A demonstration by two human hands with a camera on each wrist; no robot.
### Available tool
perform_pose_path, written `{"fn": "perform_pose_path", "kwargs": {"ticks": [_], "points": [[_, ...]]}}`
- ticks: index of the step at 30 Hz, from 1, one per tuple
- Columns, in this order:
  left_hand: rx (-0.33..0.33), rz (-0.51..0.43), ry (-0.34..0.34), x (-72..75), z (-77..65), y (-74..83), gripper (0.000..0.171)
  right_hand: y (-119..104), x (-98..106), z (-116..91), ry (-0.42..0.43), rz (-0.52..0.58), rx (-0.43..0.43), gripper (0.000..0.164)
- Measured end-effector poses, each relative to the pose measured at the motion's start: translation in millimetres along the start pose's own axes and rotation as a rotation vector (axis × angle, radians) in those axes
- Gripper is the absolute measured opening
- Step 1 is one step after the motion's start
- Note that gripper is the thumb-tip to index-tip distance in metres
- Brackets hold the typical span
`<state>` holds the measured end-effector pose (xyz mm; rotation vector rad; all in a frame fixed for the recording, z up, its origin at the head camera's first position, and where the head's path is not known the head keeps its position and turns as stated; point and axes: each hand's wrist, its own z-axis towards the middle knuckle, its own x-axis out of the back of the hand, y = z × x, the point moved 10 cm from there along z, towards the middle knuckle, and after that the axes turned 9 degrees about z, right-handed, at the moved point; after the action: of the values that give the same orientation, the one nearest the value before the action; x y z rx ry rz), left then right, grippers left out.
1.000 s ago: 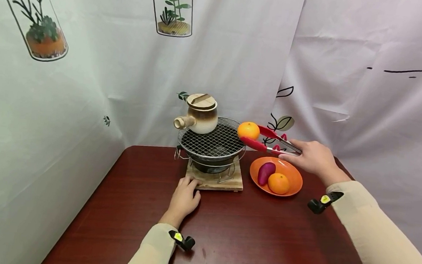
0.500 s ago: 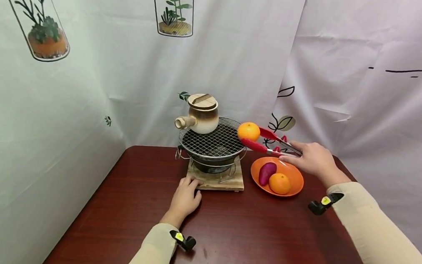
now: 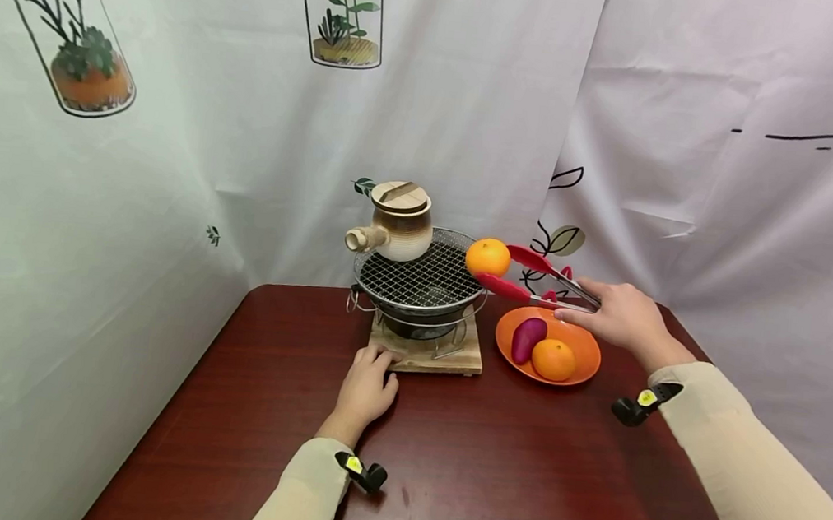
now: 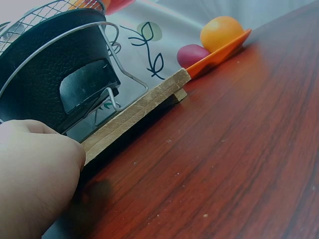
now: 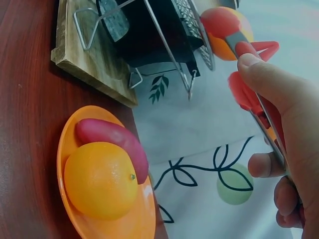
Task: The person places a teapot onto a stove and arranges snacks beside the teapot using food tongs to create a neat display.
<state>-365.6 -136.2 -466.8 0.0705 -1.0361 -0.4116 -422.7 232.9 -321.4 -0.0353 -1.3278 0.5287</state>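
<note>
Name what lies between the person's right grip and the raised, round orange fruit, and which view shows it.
Metal tongs with red heads span that stretch, from the right grip to the orange fruit; the head view shows it.

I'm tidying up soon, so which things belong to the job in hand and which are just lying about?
In the job, it seems: tongs in the right hand; orange they grip; nearby grill; wooden board the left hand touches.

Likely just there: lidded pot; plate; purple vegetable and second orange on it.

Soft light, faint sheen on tabletop (image 3: 517, 475)
</note>
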Motion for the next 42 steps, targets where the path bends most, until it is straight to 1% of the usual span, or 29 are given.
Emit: {"fn": "perform_pose_path", "kwargs": {"ticks": [8,15,29,36,42], "points": [[0.000,0.001,-0.003,-0.1,0.1,0.0,0.024,3.9,0.9,-5.9,0.019,-0.005,0.005,0.093],[-0.002,0.003,-0.003,0.2,-0.1,0.2,0.023,12.8,0.0,-11.1,0.022,-0.006,-0.002,0.093],[-0.006,-0.005,0.001,-0.5,0.0,0.6,0.024,24.2,-13.9,-24.9,0.009,-0.007,0.018,0.091],[-0.013,-0.005,0.009,-0.7,0.7,0.4,0.024,40.1,-28.9,-39.0,-0.046,-0.007,-0.021,0.097],[0.000,-0.010,-0.010,-2.4,0.3,-1.5,0.024,48.9,-37.6,-48.0,-0.064,0.004,-0.031,0.097]]}}
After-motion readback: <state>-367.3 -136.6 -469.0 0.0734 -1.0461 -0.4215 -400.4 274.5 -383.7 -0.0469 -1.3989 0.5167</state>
